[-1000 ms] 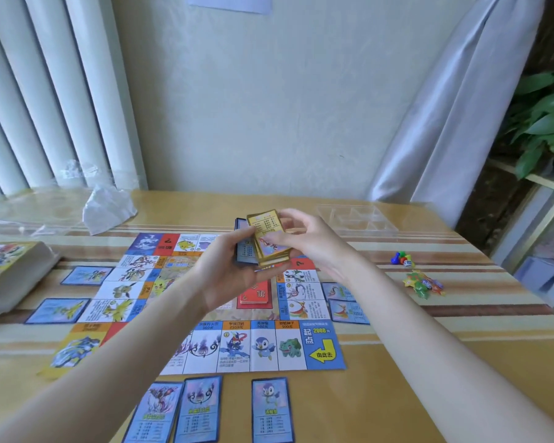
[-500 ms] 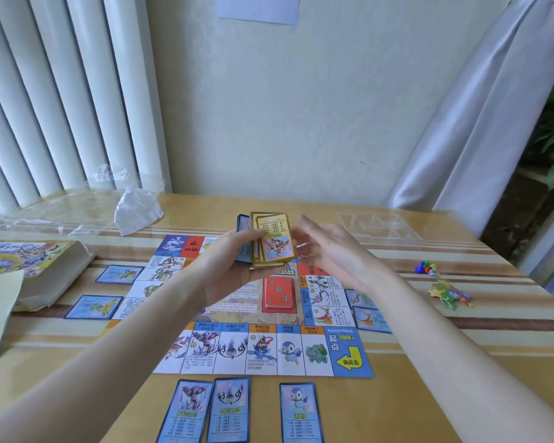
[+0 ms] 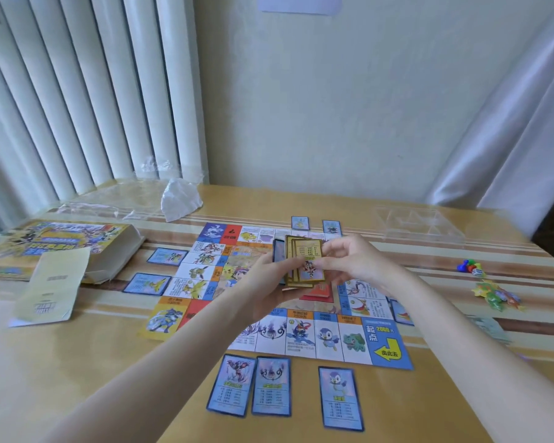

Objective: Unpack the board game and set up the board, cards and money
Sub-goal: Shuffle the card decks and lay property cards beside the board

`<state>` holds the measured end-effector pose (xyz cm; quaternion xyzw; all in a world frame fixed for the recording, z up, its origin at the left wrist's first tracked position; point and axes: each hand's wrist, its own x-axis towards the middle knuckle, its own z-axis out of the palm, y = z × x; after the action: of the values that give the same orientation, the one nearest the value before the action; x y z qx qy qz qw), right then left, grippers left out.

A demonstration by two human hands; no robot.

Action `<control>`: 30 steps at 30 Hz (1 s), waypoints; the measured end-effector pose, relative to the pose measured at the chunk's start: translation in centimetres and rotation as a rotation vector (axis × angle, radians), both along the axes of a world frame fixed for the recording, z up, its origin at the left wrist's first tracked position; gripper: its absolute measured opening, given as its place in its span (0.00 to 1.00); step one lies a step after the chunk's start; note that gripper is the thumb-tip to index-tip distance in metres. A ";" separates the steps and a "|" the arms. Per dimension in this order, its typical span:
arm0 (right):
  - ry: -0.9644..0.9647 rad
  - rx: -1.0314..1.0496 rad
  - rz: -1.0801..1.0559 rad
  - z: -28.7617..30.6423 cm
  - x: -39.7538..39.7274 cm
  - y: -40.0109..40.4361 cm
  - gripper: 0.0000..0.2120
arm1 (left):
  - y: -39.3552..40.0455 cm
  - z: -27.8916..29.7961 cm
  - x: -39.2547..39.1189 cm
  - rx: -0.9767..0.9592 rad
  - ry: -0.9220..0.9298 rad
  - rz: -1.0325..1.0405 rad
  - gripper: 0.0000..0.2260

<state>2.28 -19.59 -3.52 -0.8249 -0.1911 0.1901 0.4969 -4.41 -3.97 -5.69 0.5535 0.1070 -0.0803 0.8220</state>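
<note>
Half a second ago the right hand (image 3: 357, 266) hung open beside the cards; now it has come back onto the gold-bordered card stack (image 3: 305, 261), thumb and fingers pinching the front card at its right edge. Left hand (image 3: 271, 284) has its grip closed around the stack from below and the left side, holding it upright above the middle of the game board (image 3: 301, 295), which lies flat on the desk (image 3: 93, 362). Three blue cards lie in a row just near of the board: two side by side (image 3: 232, 389) (image 3: 272, 385) and a third (image 3: 341, 397) a little to the right. More blue cards sit along the board's left edge (image 3: 147, 283) and far edge (image 3: 300, 222). A red card pile (image 3: 321, 290) shows on the board under the hands. To the left rests the game box (image 3: 74, 247) with a pale leaflet (image 3: 50, 289) in front of it. Far right stands a clear plastic tray (image 3: 419, 227); coloured pawns (image 3: 469, 266) and bright tokens (image 3: 496, 297) lie well right of the board.
</note>
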 end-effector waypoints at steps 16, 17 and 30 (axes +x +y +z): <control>-0.157 -0.044 -0.025 -2.1 6.9 19.5 0.06 | 17.9 0.9 -0.7 0.040 -0.038 0.631 0.12; -0.182 -0.065 0.005 -2.4 7.4 21.0 0.05 | 18.9 0.7 -0.6 0.040 -0.013 0.664 0.12; -0.244 -0.174 0.163 -5.0 8.4 27.4 0.04 | 21.1 -1.7 1.2 0.003 0.136 0.725 0.11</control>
<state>10.64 7.82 -8.48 -0.8635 -0.2992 0.1442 0.3795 -3.23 17.09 -7.39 0.4744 0.3507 0.1800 0.7871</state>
